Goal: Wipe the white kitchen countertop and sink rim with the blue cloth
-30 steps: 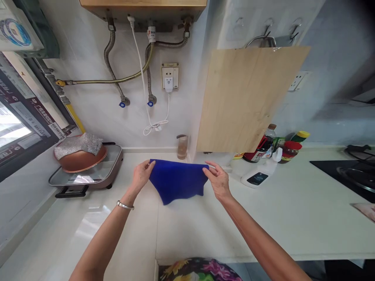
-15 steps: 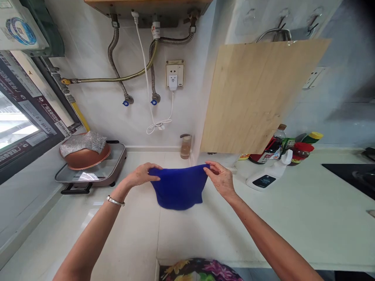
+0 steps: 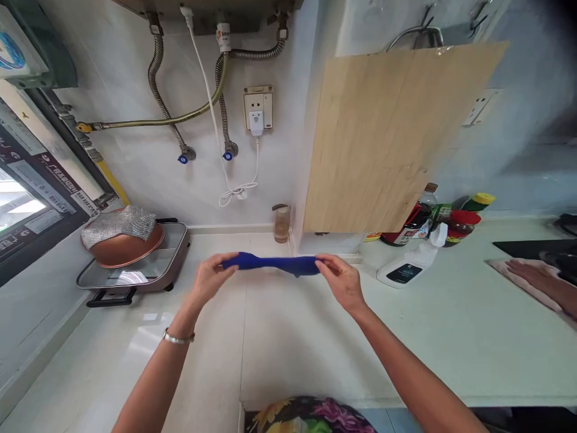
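Note:
A blue cloth (image 3: 279, 264) is stretched between my two hands above the pale counter, seen as a narrow, bunched strip. My left hand (image 3: 211, 278) pinches its left end between thumb and fingers; a silver bangle is on that wrist. At the other end my right hand (image 3: 341, 281) grips the cloth the same way. Behind the cloth, a small brownish jar (image 3: 282, 224) stands against the wall.
An electric pan (image 3: 166, 264) carrying a copper-coloured bowl (image 3: 130, 252) sits at left. At right are a white spray bottle (image 3: 412, 264), several sauce bottles and a wooden board (image 3: 378, 144). Far right, another person's hand (image 3: 541, 282) presses a cloth on the counter.
The blue cloth went from hanging as a wide sheet to a narrow strip between my hands. Another person's hand with a cloth has come into view at the right.

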A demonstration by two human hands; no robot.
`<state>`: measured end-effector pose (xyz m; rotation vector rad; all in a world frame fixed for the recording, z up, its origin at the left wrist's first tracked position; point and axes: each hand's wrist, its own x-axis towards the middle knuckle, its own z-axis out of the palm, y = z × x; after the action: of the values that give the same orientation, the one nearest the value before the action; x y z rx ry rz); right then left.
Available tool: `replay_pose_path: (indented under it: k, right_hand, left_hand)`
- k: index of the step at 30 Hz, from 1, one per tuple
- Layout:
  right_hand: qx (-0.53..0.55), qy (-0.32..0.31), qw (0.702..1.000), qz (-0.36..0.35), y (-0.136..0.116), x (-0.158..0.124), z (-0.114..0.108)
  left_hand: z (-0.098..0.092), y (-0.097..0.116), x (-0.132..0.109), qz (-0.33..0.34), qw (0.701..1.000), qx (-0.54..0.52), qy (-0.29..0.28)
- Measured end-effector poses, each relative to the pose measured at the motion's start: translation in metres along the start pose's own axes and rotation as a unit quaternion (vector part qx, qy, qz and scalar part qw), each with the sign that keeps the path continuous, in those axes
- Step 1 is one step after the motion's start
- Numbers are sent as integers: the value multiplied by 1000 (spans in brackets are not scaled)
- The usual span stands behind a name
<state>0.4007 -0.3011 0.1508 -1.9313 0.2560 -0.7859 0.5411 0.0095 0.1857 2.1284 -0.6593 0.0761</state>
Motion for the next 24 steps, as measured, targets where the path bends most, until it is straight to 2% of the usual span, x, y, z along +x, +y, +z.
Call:
replay_pose_path:
  k: [2,5,8,10,12,14,17,20,24]
  right_hand:
    - [-54,-45,998,4,21,-35,-6]
    - [-108,-120,987,-17,61,-104,-11]
    - [-147,-164,974,-56,91,-164,-16]
    - [-159,-178,969,-69,100,-191,-19]
    - [-162,-188,966,-70,100,-205,-24]
    - [-164,-186,967,-65,97,-209,-28]
    - [-164,-166,971,-55,92,-195,-30]
    - [-150,-160,975,-32,89,-156,-23]
    - [-136,-110,985,6,94,-88,-1]
  left_hand:
    - [19,-18,-39,16,1000,23,-15]
    - [61,-53,-110,32,994,77,-73]
    - [96,-77,-172,10,979,155,-131]
    - [105,-83,-198,-10,974,179,-138]
    - [104,-83,-209,-24,975,174,-138]
    - [94,-81,-207,-23,979,149,-136]
    - [76,-74,-184,-8,980,96,-173]
    - [66,-66,-141,-23,976,75,-203]
    - [70,-59,-77,-56,985,100,-127]
